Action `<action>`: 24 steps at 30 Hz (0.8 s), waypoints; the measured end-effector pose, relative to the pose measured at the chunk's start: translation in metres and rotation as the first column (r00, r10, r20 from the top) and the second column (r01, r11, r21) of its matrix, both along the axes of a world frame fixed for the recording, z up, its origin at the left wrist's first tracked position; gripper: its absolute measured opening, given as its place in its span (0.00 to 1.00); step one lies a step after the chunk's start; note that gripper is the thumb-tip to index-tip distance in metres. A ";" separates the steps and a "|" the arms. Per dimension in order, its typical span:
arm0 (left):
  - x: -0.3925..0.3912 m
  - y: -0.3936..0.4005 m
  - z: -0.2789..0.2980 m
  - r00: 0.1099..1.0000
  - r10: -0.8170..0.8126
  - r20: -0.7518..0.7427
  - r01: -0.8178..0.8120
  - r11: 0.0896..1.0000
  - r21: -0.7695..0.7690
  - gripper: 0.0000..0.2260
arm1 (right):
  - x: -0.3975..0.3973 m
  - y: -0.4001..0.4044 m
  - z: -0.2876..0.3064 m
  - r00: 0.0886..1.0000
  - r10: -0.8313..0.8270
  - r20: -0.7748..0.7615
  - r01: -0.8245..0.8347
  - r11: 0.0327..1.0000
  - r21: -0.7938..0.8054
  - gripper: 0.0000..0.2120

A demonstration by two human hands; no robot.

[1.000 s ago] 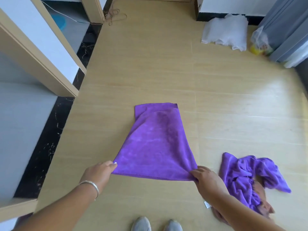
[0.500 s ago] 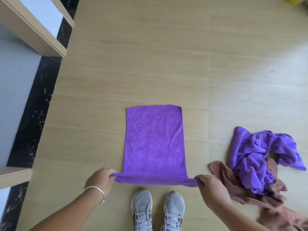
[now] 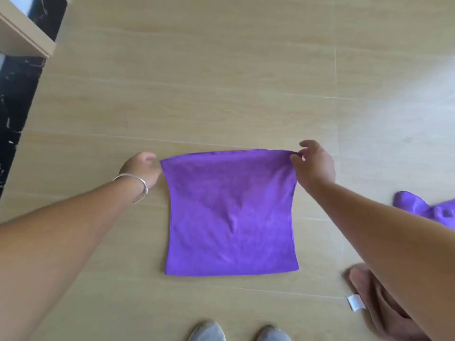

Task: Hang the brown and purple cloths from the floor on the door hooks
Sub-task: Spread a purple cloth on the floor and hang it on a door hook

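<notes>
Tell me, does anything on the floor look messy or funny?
Yes. A second purple cloth lies crumpled at the right edge, and a brown cloth is bunched up below it, partly under the right arm. The folded cloth, pinched at its far corners by the left hand and right hand, looks neat.
</notes>
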State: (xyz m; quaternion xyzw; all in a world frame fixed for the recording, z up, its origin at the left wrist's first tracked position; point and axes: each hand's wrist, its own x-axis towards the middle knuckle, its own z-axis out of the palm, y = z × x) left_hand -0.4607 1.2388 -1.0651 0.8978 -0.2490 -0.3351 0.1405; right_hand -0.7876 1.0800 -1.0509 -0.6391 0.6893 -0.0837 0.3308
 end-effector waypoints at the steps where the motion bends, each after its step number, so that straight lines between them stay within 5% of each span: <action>1: -0.003 -0.002 -0.014 1.000 -0.004 0.010 0.004 1.000 -0.002 0.16 | 0.004 0.000 -0.014 1.000 -0.024 0.011 0.024 1.000 -0.017 0.16; 4: -0.033 0.027 -0.047 0.988 -0.123 0.088 0.118 0.991 0.058 0.22 | -0.002 0.034 -0.048 0.998 0.057 -0.037 -0.058 0.998 -0.016 0.16; 7: -0.082 0.085 -0.060 0.934 -0.328 0.143 0.312 0.942 0.122 0.25 | -0.024 0.094 -0.068 0.941 0.306 -0.146 -0.299 0.952 0.067 0.18; 13: -0.140 0.162 -0.081 0.590 -0.800 0.108 0.767 0.597 0.233 0.33 | -0.065 0.166 -0.095 0.564 0.746 -0.354 -0.716 0.655 0.240 0.32; 19: -0.149 0.189 -0.102 0.438 -0.895 0.081 0.820 0.435 0.372 0.41 | -0.089 0.192 -0.111 0.265 0.871 -0.413 -0.860 0.407 0.308 0.41; 24: -0.151 0.194 -0.110 0.338 -0.919 0.204 0.819 0.394 0.417 0.33 | -0.092 0.206 -0.116 0.177 0.867 -0.466 -0.876 0.355 0.327 0.38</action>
